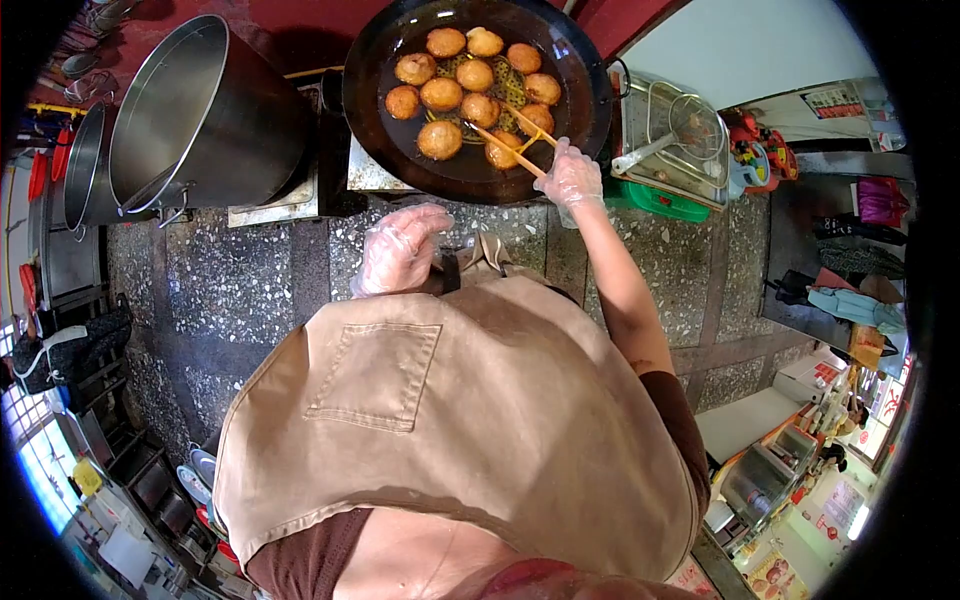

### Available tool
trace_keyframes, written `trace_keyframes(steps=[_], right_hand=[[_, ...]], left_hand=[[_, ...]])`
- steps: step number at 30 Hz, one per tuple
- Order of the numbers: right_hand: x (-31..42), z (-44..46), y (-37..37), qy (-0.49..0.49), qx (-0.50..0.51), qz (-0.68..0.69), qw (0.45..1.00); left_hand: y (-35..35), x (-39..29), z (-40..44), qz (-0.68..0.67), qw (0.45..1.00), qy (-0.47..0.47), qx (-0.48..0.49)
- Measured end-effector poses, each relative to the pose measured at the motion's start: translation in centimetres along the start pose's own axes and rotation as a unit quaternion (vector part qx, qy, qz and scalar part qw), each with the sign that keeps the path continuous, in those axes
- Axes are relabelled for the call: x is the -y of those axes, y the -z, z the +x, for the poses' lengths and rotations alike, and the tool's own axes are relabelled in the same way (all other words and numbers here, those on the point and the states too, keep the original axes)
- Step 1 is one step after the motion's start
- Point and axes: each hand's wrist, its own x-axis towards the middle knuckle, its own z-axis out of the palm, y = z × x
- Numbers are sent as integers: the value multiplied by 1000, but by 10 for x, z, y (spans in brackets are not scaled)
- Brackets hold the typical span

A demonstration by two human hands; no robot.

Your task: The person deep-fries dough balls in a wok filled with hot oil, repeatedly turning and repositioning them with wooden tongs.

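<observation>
My right hand [572, 178], in a clear plastic glove, is closed around a pair of long wooden chopsticks [522, 158] with a yellow strip between them. Their tips reach in among several golden-brown fried balls [440, 140] in dark oil. A large black wok [360, 125] holds the oil and the balls. Some pale yellow perforated pieces show between the balls. My left hand [403, 248], also gloved, hangs before the apron with its fingers curled together. Nothing shows in it, and it is apart from the wok.
Left of the wok stands a tall metal pot [215, 130], with a smaller pot [85, 165] beside it. On the right, a wire strainer [690, 125] lies on a rack tray [650, 95] above a green basket [660, 198]. A dark table with cloths [865, 305] stands far right.
</observation>
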Motion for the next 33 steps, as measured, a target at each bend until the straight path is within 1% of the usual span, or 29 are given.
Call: trace_keyframes(steps=[12,20,33], right_hand=[[1,-1,0,-1,7,1,1000],[1,-1,0,-3,32,-3,999],[-1,-3,-2,-1,18,-1,1000]], left_hand=[[-1,1,-3,5,1000,1,-5],[-3,3,-7,3,1000,-5,-10],[0,-1,-4,-10,1000,-7,-5]])
